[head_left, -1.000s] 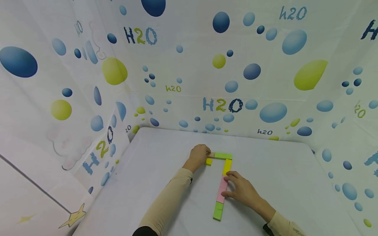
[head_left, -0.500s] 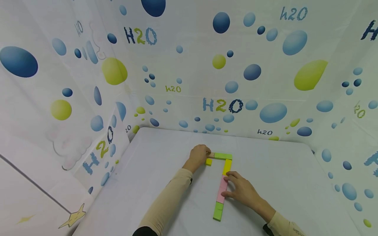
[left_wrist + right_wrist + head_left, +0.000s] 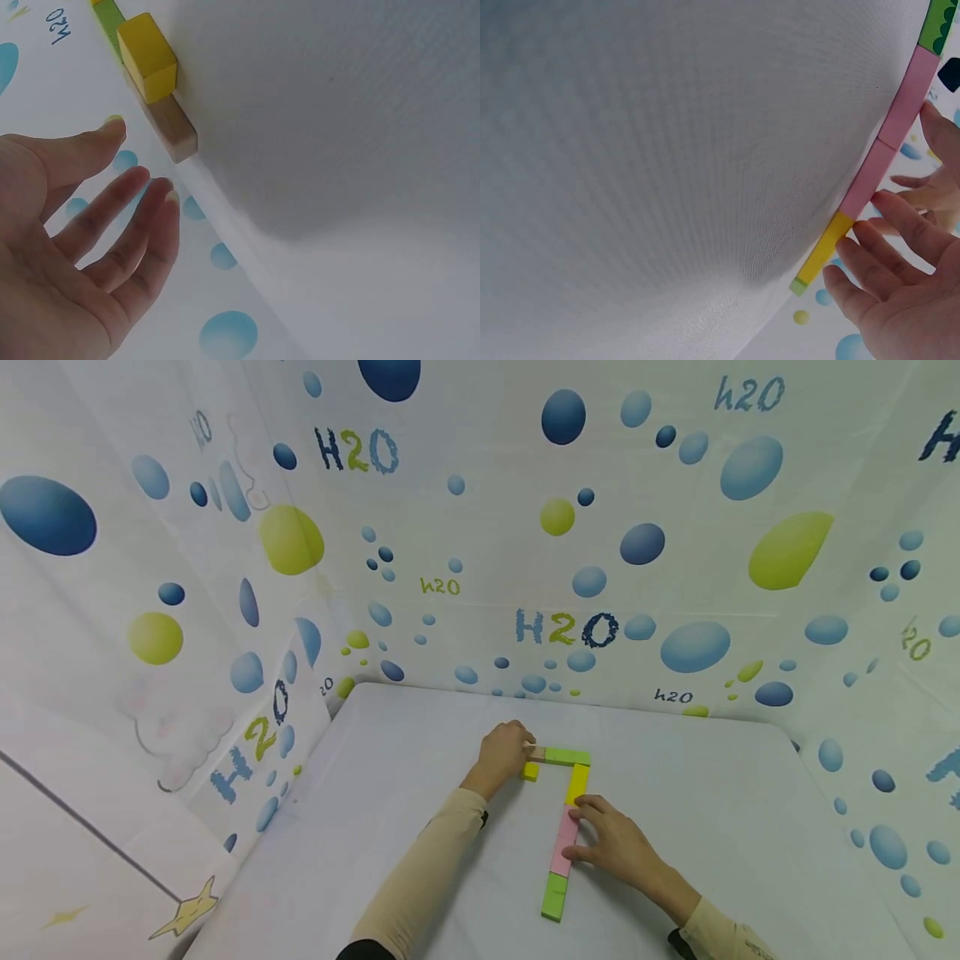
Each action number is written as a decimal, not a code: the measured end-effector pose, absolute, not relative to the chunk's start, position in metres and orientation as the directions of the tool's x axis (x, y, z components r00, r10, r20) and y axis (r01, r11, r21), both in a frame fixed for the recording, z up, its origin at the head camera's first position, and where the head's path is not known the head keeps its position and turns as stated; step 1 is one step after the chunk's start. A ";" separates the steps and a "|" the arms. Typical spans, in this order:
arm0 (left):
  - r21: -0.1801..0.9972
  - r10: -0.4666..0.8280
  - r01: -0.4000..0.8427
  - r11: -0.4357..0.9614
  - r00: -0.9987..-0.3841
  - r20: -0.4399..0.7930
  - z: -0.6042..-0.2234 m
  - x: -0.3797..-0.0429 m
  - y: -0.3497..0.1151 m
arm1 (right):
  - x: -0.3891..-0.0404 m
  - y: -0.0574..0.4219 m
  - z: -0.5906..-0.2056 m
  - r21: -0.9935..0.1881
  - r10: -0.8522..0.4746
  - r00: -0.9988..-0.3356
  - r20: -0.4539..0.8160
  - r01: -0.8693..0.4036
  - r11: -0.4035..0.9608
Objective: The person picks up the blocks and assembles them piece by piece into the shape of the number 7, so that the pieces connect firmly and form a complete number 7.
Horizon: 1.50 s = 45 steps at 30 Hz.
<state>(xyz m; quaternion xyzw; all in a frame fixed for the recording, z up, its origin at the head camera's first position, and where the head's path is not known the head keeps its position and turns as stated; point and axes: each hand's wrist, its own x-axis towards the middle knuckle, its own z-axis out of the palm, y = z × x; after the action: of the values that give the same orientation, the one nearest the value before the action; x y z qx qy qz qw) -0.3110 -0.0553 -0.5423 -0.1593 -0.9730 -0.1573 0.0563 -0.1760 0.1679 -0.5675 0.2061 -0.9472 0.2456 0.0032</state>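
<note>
Several toy blocks form an angled row on the white table. My left hand is at the left end of its far arm, beside a plain wooden block. In the left wrist view its fingers are loosely curved and hold nothing, with a gap to the block. A yellow block sits against the wooden one. My right hand lies along the row's right side, thumb and fingertips at the edges of two pink blocks and a yellow block. The fingers are spread and slightly bent, around nothing.
A green block continues the far arm to the corner. Green blocks end the row at the near side. The white table reaches back to a curtain printed with bubbles and H2O lettering.
My left hand has risen slightly off the wooden block, its fingers loosening, and more of the block's left end shows. My right hand and the row stay where they were.
</note>
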 end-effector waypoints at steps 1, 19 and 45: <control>0.286 0.297 0.334 0.898 -0.940 0.166 -0.542 -0.311 -0.056 | -0.176 0.168 -0.568 -0.463 -0.387 -0.916 0.106 -0.390 0.796; 0.296 0.448 0.455 0.840 -0.889 0.093 -0.538 -0.301 -0.059 | -0.176 0.168 -0.566 -0.468 -0.397 -0.911 0.114 -0.402 0.787; 0.272 0.431 0.427 0.862 -0.901 0.045 -0.544 -0.296 -0.062 | -0.175 0.168 -0.567 -0.465 -0.398 -0.910 0.119 -0.405 0.787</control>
<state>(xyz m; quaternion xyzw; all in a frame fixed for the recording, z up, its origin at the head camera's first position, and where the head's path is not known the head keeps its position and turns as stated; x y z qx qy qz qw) -0.2958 -0.0618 -0.5437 -0.2223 -0.9650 -0.1392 -0.0086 -0.1750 0.1679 -0.5667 0.2124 -0.9453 0.2476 0.0075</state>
